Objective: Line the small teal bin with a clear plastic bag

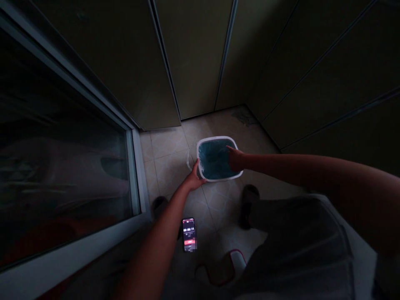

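A white-rimmed plastic basin (218, 180) with rounded corners stands on the tiled floor. Inside it is blue-green, with what looks like water (214, 156) and paler streaks along the left side. My left hand (194, 179) grips the basin's lower left rim, thumb along the outside edge; the undersides of its fingers are hidden. From the right, my right hand (236, 159) reaches over the rim into the basin. One digit stretches out to the left over the blue surface, while the other fingers are lowered and hard to make out in the dim light.
A lit phone (188, 234) showing a running timer lies on the floor near my left forearm. Dark shoes (250, 206) are on both sides below the basin. A red-edged pale object (238, 261) sits lower down. Cabinet panels (200, 62) rise behind; a framed glass door (137, 171) borders the left.
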A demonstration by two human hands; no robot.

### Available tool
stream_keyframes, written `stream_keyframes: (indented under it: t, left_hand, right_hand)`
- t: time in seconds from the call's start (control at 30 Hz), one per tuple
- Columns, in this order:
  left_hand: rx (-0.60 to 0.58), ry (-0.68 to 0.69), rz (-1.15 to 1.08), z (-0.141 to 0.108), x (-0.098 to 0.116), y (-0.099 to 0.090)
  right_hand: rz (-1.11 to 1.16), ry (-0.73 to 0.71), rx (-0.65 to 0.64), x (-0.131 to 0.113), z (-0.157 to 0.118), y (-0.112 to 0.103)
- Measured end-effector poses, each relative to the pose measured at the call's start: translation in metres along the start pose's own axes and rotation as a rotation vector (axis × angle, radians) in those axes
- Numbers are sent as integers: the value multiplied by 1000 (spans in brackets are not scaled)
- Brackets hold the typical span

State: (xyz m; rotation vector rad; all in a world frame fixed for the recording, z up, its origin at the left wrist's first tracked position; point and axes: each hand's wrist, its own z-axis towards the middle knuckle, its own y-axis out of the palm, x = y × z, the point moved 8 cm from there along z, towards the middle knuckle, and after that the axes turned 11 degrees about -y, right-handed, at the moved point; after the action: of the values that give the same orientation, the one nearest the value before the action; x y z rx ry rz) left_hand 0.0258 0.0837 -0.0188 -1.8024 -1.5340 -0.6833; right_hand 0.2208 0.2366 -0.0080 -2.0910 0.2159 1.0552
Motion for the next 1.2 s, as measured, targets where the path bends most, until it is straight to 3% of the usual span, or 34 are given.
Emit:
stream_keyframes:
  t: [0.13,0.27,0.33,0.47,0.53,0.6,0.73,0.8,0.87,0.93,1.03,1.1,1.2]
  left_hand:
    - [39,40,-61,5,0,-3]
    - [35,42,-61,8,-1,-3]
    - [78,47,-7,6,0,-4]
    - [270,171,125,-14,13,-7]
    - [274,226,177,-29,18,-1]
    - [202,246,266,-45,17,12]
    - [15,190,498,-72,-4,39]
    - [-2,148,551,-78,-13,46]
    - [41,128,485,-78,-8,47]
    - [101,149,317,-77,14,44]
    - [170,325,12,-95,83,29]
    - [195,535,-127,-135,144,11]
    - [259,859,-174,-228,226,-21]
  right_hand:
    - [-449,-259,-235,-25,-28,-7]
    - [-750,-303,-262,-40,-62,-14]
    - [-738,-249,-253,-43,-86,-18]
    - [-635,-118,-328,-38,-146,-18]
    - [-555,-121,-355,-39,-173,-15]
    - [-450,-158,-330,-43,-192,-13]
    - [-267,-235,-159,-46,-203,-14]
    - [-214,-229,-87,-41,-199,-17]
    - [-187,-183,-15,-33,-191,-26]
    - [-159,-125,105,-28,-183,-44]
    - [-21,-151,355,-43,-178,-87]
    - [130,-290,511,-74,-187,-117]
    - [288,-550,700,-137,-223,-155]
